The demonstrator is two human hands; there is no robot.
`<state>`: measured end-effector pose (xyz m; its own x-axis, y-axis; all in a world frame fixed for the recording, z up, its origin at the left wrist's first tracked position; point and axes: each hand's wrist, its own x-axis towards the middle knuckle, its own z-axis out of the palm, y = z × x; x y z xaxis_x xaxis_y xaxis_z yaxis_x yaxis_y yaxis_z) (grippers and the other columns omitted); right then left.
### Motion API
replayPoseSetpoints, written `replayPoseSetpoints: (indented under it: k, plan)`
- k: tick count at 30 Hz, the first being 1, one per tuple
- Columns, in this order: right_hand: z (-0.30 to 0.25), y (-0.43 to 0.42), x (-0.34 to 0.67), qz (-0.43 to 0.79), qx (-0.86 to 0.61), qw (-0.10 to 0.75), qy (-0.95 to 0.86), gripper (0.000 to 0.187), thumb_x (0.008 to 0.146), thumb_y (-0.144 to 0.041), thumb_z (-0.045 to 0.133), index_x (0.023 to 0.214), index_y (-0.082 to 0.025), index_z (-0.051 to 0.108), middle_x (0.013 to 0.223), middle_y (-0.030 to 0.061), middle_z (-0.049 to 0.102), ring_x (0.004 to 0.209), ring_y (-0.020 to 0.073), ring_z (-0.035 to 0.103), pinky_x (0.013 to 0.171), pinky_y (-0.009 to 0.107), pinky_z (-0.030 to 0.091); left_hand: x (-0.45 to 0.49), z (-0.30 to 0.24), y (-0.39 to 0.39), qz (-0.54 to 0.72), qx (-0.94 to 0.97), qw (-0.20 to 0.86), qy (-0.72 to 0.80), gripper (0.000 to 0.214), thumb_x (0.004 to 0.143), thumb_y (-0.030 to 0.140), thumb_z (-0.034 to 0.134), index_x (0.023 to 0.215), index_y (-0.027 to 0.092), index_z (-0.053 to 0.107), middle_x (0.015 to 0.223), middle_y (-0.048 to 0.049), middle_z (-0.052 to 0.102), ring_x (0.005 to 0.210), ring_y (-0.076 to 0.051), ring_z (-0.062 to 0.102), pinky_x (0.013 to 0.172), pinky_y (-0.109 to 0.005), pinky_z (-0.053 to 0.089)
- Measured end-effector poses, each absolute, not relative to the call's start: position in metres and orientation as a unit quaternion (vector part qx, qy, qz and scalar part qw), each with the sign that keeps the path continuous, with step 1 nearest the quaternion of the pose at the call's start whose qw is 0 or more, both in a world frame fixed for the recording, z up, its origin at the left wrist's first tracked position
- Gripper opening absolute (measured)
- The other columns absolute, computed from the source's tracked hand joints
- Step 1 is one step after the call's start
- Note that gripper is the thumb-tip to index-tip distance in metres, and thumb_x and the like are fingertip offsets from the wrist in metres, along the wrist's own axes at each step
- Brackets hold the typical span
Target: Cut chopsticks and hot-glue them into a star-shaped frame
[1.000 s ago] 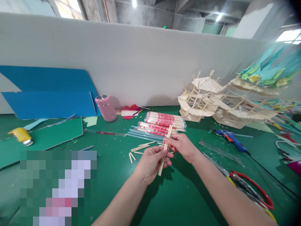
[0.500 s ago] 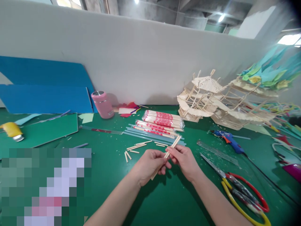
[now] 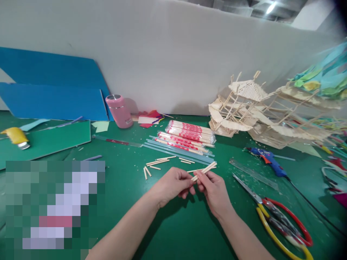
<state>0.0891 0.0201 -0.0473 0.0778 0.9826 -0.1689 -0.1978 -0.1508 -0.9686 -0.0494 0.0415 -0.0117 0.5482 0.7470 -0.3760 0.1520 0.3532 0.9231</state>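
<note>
Two or so pale wooden chopsticks (image 3: pixel 208 168) slant up to the right between my hands, above the table. My left hand (image 3: pixel 173 185) is closed, with its thumb and fingertips pinching their lower end. My right hand (image 3: pixel 213 187) is closed around their middle, thumb on top. Another thin wooden stick (image 3: pixel 193 170) shows just behind the fingers; whether it is held or lies on the table I cannot tell. Short cut sticks (image 3: pixel 155 163) lie scattered ahead of my left hand. Beyond them are pale blue glue sticks (image 3: pixel 179 153) and plastic-wrapped chopstick packs (image 3: pixel 191 131).
At right lie scissors (image 3: pixel 261 200) with red and yellow handles, a clear ruler (image 3: pixel 255 174) and a blue glue gun (image 3: pixel 268 161) with its cord. Behind stands a wooden stick model building (image 3: pixel 244 104). A pink bottle (image 3: pixel 119 112) and blue boards (image 3: pixel 54 103) stand at left.
The held chopsticks have swung to a flatter slant, and their upper end has moved right. The stick end below my left hand no longer shows. The view has tilted slightly downward.
</note>
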Motion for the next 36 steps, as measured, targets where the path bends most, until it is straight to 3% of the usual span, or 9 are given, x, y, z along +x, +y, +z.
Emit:
replayPoseSetpoints:
  k: [36]
  plan:
    - [-0.0430, 0.0241, 0.0883, 0.548, -0.506, 0.538, -0.393, 0.023, 0.068, -0.037, 0.063, 0.068, -0.014, 0.064, 0.053, -0.0025, 0.051, 0.045, 0.0067, 0.040, 0.045, 0.020, 0.033, -0.0460, -0.0110, 0.0414, 0.250, 0.504, 0.700, 0.440, 0.027, 0.072, 0.034, 0.052, 0.061, 0.011, 0.060, 0.054, 0.0000, 0.057, 0.038, -0.003, 0.037, 0.039, -0.018, 0.023]
